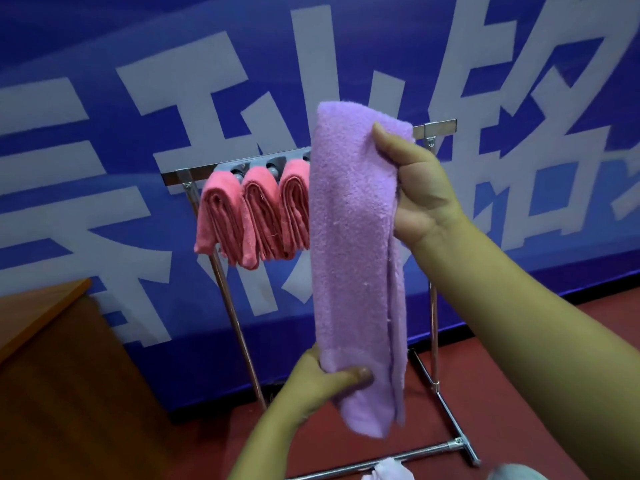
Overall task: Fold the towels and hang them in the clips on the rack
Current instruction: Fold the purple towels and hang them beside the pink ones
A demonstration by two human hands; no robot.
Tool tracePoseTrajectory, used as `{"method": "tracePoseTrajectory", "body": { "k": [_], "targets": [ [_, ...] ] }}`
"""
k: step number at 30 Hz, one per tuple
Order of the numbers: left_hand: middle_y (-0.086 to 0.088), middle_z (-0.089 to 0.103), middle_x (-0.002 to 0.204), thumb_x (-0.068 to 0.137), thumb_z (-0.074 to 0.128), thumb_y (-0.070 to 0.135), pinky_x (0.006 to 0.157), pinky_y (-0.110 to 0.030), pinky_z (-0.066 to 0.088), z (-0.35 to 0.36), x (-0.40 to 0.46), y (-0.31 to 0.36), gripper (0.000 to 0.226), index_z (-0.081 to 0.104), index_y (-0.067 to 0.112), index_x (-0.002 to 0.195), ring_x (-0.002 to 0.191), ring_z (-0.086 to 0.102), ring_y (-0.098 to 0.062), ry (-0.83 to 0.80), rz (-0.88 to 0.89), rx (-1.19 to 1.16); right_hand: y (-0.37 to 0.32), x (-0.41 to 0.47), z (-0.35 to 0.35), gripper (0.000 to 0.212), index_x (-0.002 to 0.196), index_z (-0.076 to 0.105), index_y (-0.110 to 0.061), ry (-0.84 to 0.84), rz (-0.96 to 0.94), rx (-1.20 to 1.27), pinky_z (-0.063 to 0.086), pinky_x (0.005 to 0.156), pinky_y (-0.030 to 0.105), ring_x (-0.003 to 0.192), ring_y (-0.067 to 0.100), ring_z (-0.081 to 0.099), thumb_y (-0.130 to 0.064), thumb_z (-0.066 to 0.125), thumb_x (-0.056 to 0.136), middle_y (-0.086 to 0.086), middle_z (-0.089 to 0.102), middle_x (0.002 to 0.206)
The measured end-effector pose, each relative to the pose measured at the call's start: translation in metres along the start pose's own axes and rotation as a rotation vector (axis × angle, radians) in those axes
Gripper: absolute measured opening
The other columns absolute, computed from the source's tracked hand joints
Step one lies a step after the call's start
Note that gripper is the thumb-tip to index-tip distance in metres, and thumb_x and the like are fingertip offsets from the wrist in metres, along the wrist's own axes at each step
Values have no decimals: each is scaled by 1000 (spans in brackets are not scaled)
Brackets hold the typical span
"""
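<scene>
Presently, a folded purple towel (353, 244) hangs as a long vertical strip at the centre of the frame, held at both ends in front of the rack (434, 128).

Right hand (415, 188): raised at centre right, forearm entering from the lower right corner and angled up and left. Its grip is closed on the upper part of the purple towel, thumb lying across the top fold at the front, the fingers hidden behind the cloth. The towel bends over at the top, above the thumb.

Left hand (325, 379): low at bottom centre, forearm rising from the bottom edge. Its grip pinches the towel near the lower end, thumb pressed across the front face, the other fingers behind the cloth and out of sight. A short length of towel hangs free below this hold.

Three pink towels (258, 216), folded, hang side by side from the grey clips (242, 168) along the rack's top bar, left of centre. The rightmost pink one is partly covered by the purple towel.

The rack stands on a red floor (540, 358) against a blue wall (104, 29) with large white lettering. A wooden bench (41, 375) occupies the lower left. A small pale cloth (388, 471) lies at the bottom edge by the rack's base bar.
</scene>
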State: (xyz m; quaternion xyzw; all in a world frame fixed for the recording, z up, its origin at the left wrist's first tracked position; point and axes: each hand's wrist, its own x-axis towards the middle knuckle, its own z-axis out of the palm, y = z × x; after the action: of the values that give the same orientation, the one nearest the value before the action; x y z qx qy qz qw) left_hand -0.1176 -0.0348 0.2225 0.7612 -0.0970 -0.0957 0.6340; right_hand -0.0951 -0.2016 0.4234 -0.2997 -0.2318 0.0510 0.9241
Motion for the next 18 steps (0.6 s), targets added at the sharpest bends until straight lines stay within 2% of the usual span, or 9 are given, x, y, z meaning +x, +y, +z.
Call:
{"method": "tracePoseTrajectory", "body": {
  "k": [3, 6, 8, 10, 12, 14, 15, 17, 18],
  "targets": [
    [-13, 75, 91, 43, 87, 36, 84, -44, 56, 6, 3, -2, 64, 71, 4, 96, 92, 70, -32, 49, 15, 9, -4, 2, 1, 26, 90, 68, 0, -29, -34, 31, 52, 86, 41, 80, 26, 67, -19, 59, 75, 15, 69, 86],
    [-9, 75, 89, 38, 86, 38, 74, -34, 57, 9, 6, -4, 71, 69, 5, 98, 86, 71, -24, 71, 37, 14, -6, 4, 3, 21, 86, 68, -1, -59, -27, 70, 56, 78, 40, 72, 26, 69, -17, 57, 78, 14, 70, 80],
    [-9, 74, 94, 41, 87, 36, 72, -28, 55, 10, 7, -3, 76, 65, 5, 107, 88, 71, -21, 45, 59, 20, -9, 7, 2, 19, 90, 65, -2, -72, -26, 100, 57, 75, 39, 71, 25, 69, -15, 52, 85, 14, 70, 79],
    [-5, 73, 98, 46, 87, 29, 71, -22, 54, 12, 8, -3, 74, 60, 12, 113, 89, 71, -14, 26, 91, 33, -14, 10, -1, 17, 96, 62, -3, -65, -35, 109, 56, 78, 39, 73, 25, 69, -14, 52, 88, 14, 70, 82],
    [2, 74, 94, 53, 86, 19, 69, -18, 53, 13, 9, -2, 65, 59, 18, 111, 87, 71, -11, 20, 84, 38, -18, 15, -6, 32, 110, 58, -5, -68, -45, 133, 55, 81, 41, 79, 27, 69, -10, 61, 79, 15, 67, 91],
    [3, 76, 89, 51, 86, 25, 70, -20, 53, 13, 10, -2, 58, 65, 14, 103, 87, 71, -14, -10, 67, 74, -20, 18, -13, 62, 123, 50, -7, -45, -50, 135, 53, 86, 43, 87, 29, 67, -5, 75, 67, 16, 63, 102],
    [1, 76, 88, 48, 86, 32, 73, -24, 55, 13, 10, -2, 57, 69, 11, 98, 87, 71, -16, -29, 59, 97, -23, 18, -15, 67, 125, 48, -8, -18, -51, 123, 52, 90, 44, 91, 30, 65, -5, 77, 64, 16, 62, 104],
    [-8, 76, 89, 46, 84, 38, 82, -37, 57, 8, 8, 0, 56, 73, 7, 91, 91, 71, -23, -70, 39, 93, -33, 16, -22, 54, 122, 51, -5, 23, -49, 101, 48, 93, 46, 92, 30, 64, -9, 70, 71, 16, 62, 104],
    [-12, 75, 90, 47, 84, 37, 84, -41, 56, 4, 6, 2, 54, 74, 5, 90, 91, 70, -27, -83, 32, 73, -41, 14, -28, 44, 115, 56, -2, 45, -52, 116, 49, 90, 47, 89, 31, 65, -9, 66, 73, 17, 64, 100]
  ]
}}
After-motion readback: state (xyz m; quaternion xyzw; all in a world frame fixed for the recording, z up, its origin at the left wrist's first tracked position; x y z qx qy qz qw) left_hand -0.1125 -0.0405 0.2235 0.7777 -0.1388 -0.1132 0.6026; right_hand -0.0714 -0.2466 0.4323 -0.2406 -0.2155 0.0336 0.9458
